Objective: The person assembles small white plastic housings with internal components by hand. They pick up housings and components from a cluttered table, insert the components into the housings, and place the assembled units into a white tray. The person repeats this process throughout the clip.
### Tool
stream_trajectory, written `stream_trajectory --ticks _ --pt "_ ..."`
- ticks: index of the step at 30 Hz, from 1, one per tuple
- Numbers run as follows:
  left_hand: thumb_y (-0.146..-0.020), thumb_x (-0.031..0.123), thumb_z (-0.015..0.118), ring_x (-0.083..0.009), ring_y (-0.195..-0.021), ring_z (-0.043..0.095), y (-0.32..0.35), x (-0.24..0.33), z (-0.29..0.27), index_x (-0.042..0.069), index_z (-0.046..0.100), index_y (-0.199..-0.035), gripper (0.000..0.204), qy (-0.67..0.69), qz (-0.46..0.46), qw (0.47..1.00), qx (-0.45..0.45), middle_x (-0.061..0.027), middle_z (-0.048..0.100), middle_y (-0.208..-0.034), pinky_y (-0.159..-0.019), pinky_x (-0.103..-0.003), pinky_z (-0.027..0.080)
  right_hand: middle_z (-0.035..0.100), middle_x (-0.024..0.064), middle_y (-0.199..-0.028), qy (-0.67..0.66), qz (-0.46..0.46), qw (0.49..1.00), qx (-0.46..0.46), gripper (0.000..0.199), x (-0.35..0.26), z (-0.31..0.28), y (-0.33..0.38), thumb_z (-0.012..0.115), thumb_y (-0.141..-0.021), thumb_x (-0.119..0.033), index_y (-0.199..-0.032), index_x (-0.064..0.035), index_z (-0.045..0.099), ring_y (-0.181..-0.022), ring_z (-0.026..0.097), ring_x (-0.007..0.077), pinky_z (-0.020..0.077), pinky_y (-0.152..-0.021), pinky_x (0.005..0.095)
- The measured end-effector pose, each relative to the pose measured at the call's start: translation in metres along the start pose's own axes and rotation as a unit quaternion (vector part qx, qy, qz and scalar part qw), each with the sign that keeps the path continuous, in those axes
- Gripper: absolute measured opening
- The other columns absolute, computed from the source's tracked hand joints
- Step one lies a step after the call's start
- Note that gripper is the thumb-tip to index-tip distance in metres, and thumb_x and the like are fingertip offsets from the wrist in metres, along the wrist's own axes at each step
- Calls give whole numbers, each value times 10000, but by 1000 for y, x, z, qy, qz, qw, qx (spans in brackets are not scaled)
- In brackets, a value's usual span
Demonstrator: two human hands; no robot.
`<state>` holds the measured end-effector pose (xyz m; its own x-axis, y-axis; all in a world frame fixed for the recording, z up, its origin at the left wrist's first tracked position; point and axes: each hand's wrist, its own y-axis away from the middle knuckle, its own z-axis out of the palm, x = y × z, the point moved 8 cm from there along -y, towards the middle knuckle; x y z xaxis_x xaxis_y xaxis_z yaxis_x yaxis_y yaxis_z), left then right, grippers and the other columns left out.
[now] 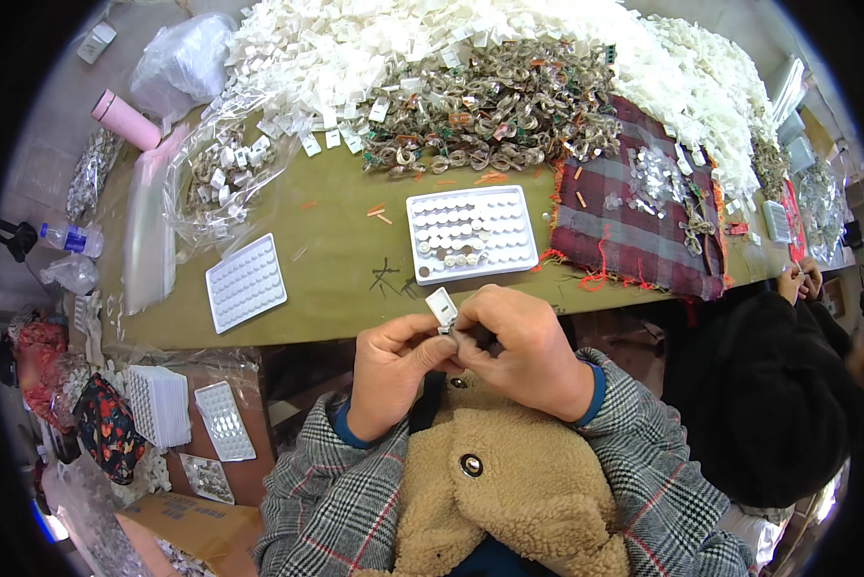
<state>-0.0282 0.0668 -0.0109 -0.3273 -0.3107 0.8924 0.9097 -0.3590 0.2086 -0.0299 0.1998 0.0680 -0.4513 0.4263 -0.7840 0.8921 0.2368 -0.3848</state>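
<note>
From where I stand, the nearest thing is the wearer's tan fleece front [519, 457]. Above it the left hand [390, 370] has thumb and forefinger pinched on a small white piece [442, 304] with a dark slot. The right hand [528, 346] meets it, thumb and fingers curled nearly together at the piece's lower end; I can't tell how its hidden fingertips sit. The piece is just in front of the table [336, 264], near a white tray [490, 274], whose rows of wells hold small round pieces, a few lying crooked in the nearer rows. Left of that, tilted, lies a second white tray [246, 282] of round wells. Behind it, a clear bag [184, 219] spreads around small white-and-grey parts [222, 183]. Lower left, a stack of white trays [160, 404] stands beyond a cardboard box [196, 524].
</note>
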Motion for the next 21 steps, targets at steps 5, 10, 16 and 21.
stream_trajectory --ticks 5,10,16,21 --pt "-943 40 641 -193 -785 720 2 -9 3 -58 633 -1144 224 7 -32 999 -9 -148 713 -929 -706 -295 620 598 149 -769 -14 44 999 10 165 9 1 6 718 -739 9 -843 -14 593 -680 620 329 501 -596 393" --pt "-959 62 624 -218 -794 727 -7 -13 -3 -52 607 -1186 254 113 -62 991 -19 -181 703 -971 -716 -310 628 634 136 -858 103 7 990 97 174 32 -35 -1 688 -788 56 -952 -1 680 -745 656 290 531 -644 358" --pt "-967 68 614 -215 -805 728 -18 -22 -1 -52 594 -1208 270 119 -95 987 -60 -198 699 -1001 -714 -315 628 614 118 -903 201 -45 977 52 243 52 -20 -13 689 -741 45 -976 -12 697 -780 625 273 522 -678 366" --pt "-967 79 618 -213 -791 724 -23 -26 -6 -48 599 -1197 263 133 -107 983 -67 -199 698 -1004 -706 -325 624 610 128 -896 124 -7 990 65 229 58 -24 -20 690 -754 34 -980 1 675 -771 636 290 534 -681 372"
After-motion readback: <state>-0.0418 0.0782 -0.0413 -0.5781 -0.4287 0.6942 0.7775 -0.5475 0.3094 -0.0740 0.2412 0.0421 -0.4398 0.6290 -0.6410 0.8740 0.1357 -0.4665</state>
